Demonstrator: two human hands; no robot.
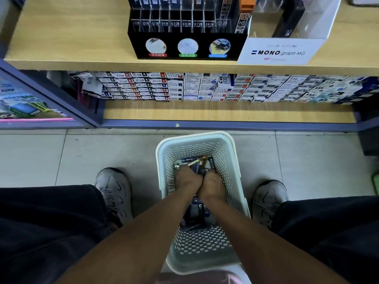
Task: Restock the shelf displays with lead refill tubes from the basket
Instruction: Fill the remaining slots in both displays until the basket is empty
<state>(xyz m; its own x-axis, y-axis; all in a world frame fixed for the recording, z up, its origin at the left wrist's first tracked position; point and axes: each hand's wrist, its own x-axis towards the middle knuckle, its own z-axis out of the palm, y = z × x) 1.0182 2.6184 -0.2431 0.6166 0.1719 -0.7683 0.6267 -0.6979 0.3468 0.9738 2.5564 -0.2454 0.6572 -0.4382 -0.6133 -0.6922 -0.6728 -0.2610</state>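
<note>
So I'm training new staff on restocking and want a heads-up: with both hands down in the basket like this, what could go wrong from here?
1. Both hands, left and right, dig into the loose lead refill tubes together; a big double handful may spill on the lift.
2. The black display has narrow slots labelled by size and grade, so a mixed handful could easily be misfiled.
3. The basket sits on the floor between the shoes, where a shifted foot might tip it.

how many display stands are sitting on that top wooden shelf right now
2. A black tiered display stand with labelled lead slots sits mid-shelf; a white MONO graph display stand touches its right side. More may lie beyond the picture's edges.
</note>
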